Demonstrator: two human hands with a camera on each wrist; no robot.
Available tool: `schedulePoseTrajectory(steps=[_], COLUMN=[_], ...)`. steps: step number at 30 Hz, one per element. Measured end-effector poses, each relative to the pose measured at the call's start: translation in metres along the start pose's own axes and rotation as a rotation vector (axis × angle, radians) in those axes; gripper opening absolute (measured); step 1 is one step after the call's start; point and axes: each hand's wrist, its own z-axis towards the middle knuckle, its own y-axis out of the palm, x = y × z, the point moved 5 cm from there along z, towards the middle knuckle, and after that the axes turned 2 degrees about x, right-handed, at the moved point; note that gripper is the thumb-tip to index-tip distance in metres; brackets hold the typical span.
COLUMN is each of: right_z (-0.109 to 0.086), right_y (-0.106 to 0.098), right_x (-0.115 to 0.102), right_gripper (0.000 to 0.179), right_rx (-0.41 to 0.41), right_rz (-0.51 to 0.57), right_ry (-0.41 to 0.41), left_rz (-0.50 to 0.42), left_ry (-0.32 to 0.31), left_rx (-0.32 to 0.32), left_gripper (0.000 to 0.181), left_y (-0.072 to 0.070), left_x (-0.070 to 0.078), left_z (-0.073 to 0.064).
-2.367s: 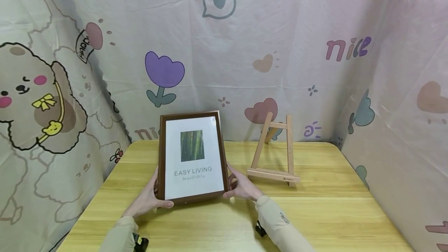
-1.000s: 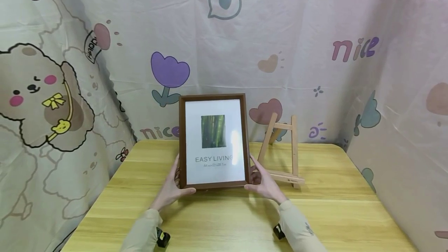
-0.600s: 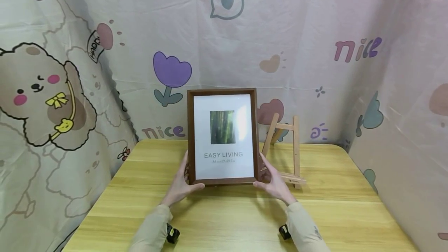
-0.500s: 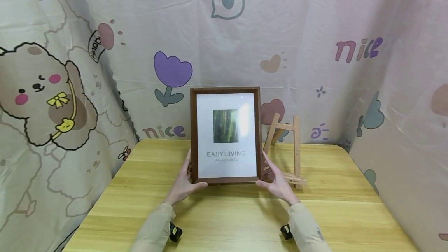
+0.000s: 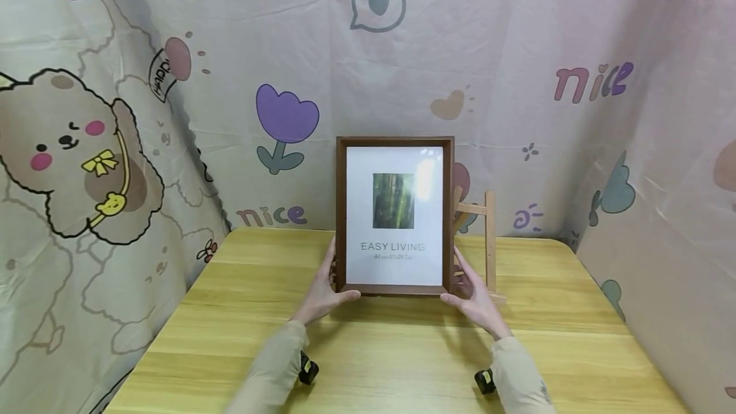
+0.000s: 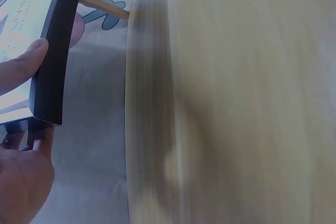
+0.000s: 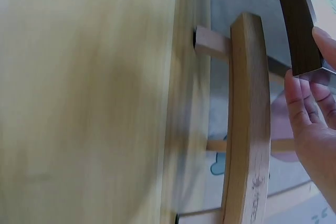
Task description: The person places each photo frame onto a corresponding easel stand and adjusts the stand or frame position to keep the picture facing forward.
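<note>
A brown picture frame (image 5: 394, 273) with a white "EASY LIVING" insert is held upright between both hands, raised off the table. My left hand (image 5: 323, 289) grips its lower left corner, thumb over the front and fingers behind. At the lower right corner my right hand (image 5: 474, 299) grips it the same way. Behind the frame and to its right stands a small wooden easel (image 5: 490, 241), partly covered by frame and hand in the head view. The right wrist view shows the easel's ledge (image 7: 247, 119) close beside the right hand, and the frame's dark edge (image 7: 299, 24) above the fingers.
The light wooden table (image 5: 397, 350) runs back to a printed cloth backdrop (image 5: 276, 30), which also hangs along the left and right sides. Black wrist cameras sit on both sleeves, the left camera (image 5: 308, 368) and the right camera (image 5: 485, 381).
Both hands have carried the picture frame rightward and up, from tilted beside the easel to upright and overlapping it. The easel keeps its place on the table; the head view has shifted slightly.
</note>
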Motion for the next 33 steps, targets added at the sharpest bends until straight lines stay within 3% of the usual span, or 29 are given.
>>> schedulePoseTrajectory(steps=[13,23,33], right_z=[-0.007,-0.015,-0.020], right_y=[-0.031,-0.057,-0.074], right_x=[0.005,0.013,0.017], right_gripper=[0.103,0.103,0.095], right_rx=[0.049,0.098,0.109], right_rz=[0.063,0.044,0.179], right_ry=[-0.039,0.024,-0.070], left_rz=[0.076,0.059,0.030], left_ry=[0.086,0.154,0.227], left_rx=[-0.033,-0.049,-0.059], left_gripper=[0.130,0.130,0.129], left_y=[0.027,0.053,0.073], left_x=[0.015,0.024,0.030], left_z=[0.021,0.038,0.048])
